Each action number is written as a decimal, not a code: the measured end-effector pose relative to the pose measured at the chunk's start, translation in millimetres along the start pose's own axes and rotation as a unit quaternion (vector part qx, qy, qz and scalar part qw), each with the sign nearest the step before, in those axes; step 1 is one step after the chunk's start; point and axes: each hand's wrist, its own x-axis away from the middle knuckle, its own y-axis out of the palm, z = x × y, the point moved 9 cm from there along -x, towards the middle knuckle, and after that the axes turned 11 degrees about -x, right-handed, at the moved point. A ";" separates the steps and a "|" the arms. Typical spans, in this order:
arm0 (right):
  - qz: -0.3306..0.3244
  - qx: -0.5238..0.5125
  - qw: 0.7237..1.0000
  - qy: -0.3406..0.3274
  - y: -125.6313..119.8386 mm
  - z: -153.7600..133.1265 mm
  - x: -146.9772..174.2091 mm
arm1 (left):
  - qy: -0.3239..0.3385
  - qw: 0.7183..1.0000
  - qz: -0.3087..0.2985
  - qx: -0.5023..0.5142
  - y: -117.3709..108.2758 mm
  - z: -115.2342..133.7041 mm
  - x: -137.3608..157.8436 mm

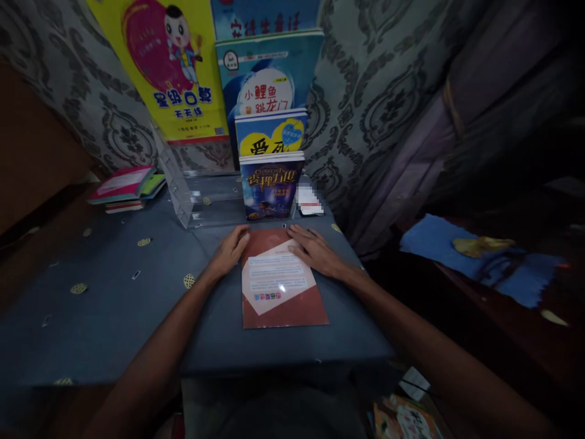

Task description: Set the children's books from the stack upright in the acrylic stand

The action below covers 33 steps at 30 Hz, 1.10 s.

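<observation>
Here the red booklet (281,283) lies flat on the blue desk (114,305), just in front of the clear tiered stand (201,198), where four books already sit upright in a stepped row. The left hand (233,247) and right hand (315,250) rest open on its far corners, gripping nothing; it is not yet lifted into the stand.

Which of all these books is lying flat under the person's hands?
The reddish-brown book with a white panel on its cover. It alone lies flat on the blue table, left hand and right hand on its top edge; the others stand upright behind it.
</observation>
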 end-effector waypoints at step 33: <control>0.043 0.050 0.997 0.025 4.3 -31.7 59.9 | 0.013 0.974 0.027 -0.223 12.9 24.4 16.1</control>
